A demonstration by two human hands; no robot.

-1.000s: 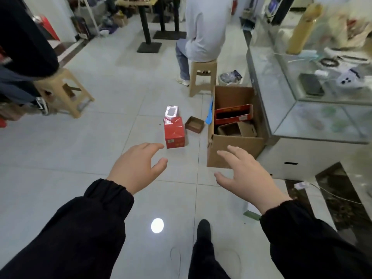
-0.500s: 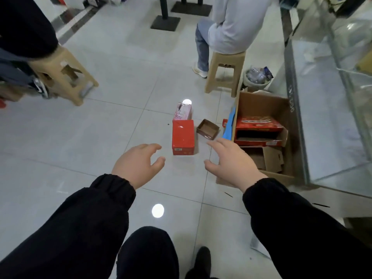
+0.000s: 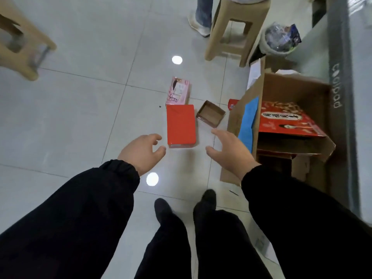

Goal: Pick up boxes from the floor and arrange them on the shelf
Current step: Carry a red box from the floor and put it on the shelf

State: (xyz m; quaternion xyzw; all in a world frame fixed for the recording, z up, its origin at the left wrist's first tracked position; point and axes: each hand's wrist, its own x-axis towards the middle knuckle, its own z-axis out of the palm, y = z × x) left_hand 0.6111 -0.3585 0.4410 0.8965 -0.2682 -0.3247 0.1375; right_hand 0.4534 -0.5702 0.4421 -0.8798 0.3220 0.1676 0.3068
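A red box [image 3: 180, 124] lies flat on the tiled floor in front of me. Behind it, touching its far end, lies a pink box [image 3: 178, 91]. A small brown open tray [image 3: 210, 116] sits just right of the red box. My left hand [image 3: 143, 152] hovers near the red box's lower left corner, fingers loosely curled and holding nothing. On the other side my right hand [image 3: 229, 151] is spread, also holding nothing, to the lower right of the box. Neither hand touches it.
A big open cardboard carton [image 3: 298, 91] at the right holds a red printed box [image 3: 284, 119] and a blue sheet [image 3: 248, 122]. A glass counter's base [image 3: 340, 81] runs along the far right. A person sits on a beige stool [image 3: 235, 27]; another stool [image 3: 20, 43] stands far left. My feet [image 3: 182, 206] are below.
I have leaned forward and down, so the boxes appear larger and closer. Both hands have moved nearer to the red box, one on each side of its near end.
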